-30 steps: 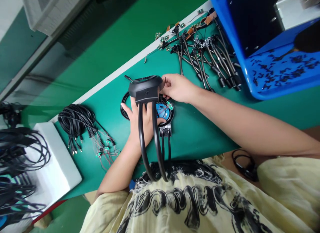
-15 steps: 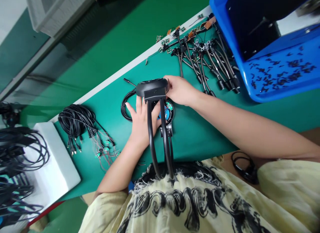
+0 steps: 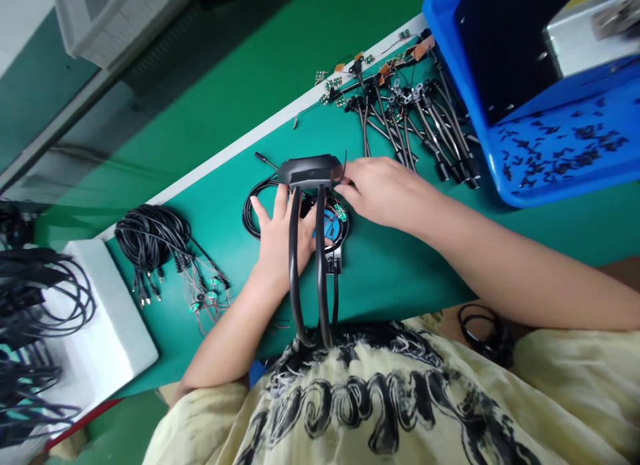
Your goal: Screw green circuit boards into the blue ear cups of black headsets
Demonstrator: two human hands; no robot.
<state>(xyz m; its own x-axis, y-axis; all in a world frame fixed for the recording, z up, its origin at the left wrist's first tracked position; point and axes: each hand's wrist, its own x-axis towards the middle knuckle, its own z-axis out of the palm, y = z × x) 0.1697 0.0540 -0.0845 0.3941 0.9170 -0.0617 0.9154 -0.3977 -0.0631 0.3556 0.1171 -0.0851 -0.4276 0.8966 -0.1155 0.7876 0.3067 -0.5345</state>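
A black headset (image 3: 295,272) with two curved headband rods stands between my hands at the bench's middle. Its upper ear cup (image 3: 311,172) is seen edge-on. Below lies the open round ear cup (image 3: 345,233), with blue inside, thin wires and a small green circuit board (image 3: 341,213). My left hand (image 3: 281,242) grips the headset from the left, its outer fingers spread and its thumb over the open cup; the rods hide part of it. At the upper cup's right side, my right hand (image 3: 375,188) pinches a thin black wire (image 3: 345,160). A coiled black cable (image 3: 249,208) lies behind my left hand.
Several gooseneck booms (image 3: 400,118) with small boards lie at the back right. Beside them stands a blue tray (image 3: 520,197) holding small black parts and a dark panel. Bundled cables (image 3: 145,235) with bare wires lie left, near a white foam box (image 3: 133,338) with more cables.
My right hand has drawn slightly right from the upper ear cup's side, and its fingers now pinch at the thin wire. The upper cup has tilted, and the rods have shifted a little left.
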